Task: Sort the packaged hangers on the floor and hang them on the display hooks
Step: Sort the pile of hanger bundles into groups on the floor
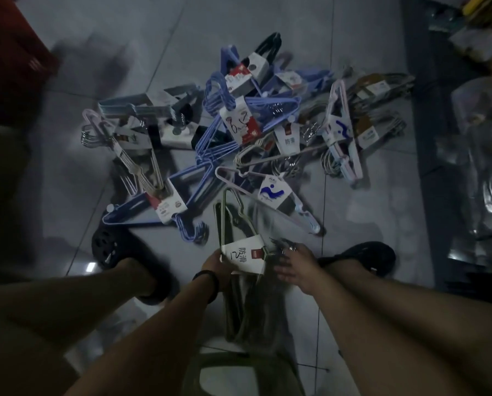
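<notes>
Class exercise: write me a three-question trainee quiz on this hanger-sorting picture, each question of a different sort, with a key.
1. True or false: the left hand grips the green hanger pack by its white card sleeve.
2. The right hand is: A) spread open beside that pack's hooks; B) lifting a blue pack; C) out of view.
3. Fill in: the blue hanger pack marked in pen lies in the pile on the tiled ____.

Key: 1 true; 2 A; 3 floor.
</notes>
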### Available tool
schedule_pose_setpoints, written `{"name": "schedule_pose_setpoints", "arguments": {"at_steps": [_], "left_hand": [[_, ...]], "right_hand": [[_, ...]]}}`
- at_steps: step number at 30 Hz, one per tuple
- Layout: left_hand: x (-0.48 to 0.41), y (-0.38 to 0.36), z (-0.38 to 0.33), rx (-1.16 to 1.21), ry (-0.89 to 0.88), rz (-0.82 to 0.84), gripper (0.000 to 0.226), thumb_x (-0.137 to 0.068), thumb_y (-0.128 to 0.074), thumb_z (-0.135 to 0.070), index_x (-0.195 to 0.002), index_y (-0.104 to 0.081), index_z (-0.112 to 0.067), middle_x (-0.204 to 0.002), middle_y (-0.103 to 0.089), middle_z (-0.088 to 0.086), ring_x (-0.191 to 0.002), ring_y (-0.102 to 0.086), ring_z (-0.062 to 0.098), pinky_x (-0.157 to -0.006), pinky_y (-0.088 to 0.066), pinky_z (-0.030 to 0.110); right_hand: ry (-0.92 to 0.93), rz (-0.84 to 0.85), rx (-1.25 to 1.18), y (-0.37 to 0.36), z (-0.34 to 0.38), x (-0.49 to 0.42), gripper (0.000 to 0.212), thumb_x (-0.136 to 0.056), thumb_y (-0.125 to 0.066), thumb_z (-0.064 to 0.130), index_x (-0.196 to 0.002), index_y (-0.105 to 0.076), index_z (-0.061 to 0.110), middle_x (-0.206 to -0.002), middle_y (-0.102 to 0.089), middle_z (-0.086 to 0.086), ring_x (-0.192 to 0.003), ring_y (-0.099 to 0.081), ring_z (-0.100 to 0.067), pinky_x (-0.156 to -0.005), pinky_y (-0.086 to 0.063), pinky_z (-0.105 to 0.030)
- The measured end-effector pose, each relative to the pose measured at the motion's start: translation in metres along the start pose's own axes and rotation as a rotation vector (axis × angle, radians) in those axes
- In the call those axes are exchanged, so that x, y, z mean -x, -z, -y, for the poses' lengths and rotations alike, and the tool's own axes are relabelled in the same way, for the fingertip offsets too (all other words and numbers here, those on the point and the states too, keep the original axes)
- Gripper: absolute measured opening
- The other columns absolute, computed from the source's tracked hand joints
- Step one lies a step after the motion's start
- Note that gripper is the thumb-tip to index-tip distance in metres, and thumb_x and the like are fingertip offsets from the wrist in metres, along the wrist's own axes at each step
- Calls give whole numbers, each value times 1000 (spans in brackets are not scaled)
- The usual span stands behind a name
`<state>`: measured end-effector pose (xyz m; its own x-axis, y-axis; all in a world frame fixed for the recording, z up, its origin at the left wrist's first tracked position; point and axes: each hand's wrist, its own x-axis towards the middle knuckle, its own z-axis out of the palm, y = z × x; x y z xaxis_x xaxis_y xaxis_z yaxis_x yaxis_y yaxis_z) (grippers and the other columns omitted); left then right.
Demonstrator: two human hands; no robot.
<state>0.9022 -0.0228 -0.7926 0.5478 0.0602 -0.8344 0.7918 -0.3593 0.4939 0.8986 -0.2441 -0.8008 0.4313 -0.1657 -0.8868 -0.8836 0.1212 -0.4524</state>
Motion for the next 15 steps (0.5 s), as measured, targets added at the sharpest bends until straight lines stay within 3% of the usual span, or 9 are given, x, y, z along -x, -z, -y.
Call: {"name": "schedule_pose_setpoints", "arguments": {"at_steps": [4, 7, 11, 15], "left_hand": [[-19, -7, 1, -122, 26, -25, 54, -91, -73, -24, -139, -47, -20, -132, -59, 8, -114, -59, 28, -84, -49, 34], [-34, -10, 7, -164, 61, -34, 58, -89, -75, -27, -138, -44, -20, -131, -60, 10, -113, -61, 29, -87, -55, 39], [-29, -12, 6, -198, 51, -52, 56, -95, -68, -26, -143, -41, -16, -136, -58, 12, -119, -60, 31, -91, -55, 40], [-5, -10, -2, -341, 3, -31, 53, -97, -64, -25, -145, -42, -20, -137, -58, 11, -115, -59, 26, -89, -54, 36]], "right_hand": [[-43, 37, 118, -8, 8, -15, 29, -106, -54, 23, -135, -50, 28, -126, -63, -5, -104, -70, -34, -85, -61, -50], [-34, -8, 197, -12, 6, -27, 29, -102, -58, 26, -130, -51, 29, -121, -64, -7, -104, -67, -31, -85, -62, -50], [62, -113, 351, -16, 7, -29, 36, -93, -67, 29, -126, -55, 22, -116, -65, -11, -98, -67, -29, -71, -64, -43], [84, -49, 618, 0, 18, -16, 41, -87, -65, 37, -123, -58, 18, -118, -65, -13, -105, -67, -34, -67, -61, -39]]}}
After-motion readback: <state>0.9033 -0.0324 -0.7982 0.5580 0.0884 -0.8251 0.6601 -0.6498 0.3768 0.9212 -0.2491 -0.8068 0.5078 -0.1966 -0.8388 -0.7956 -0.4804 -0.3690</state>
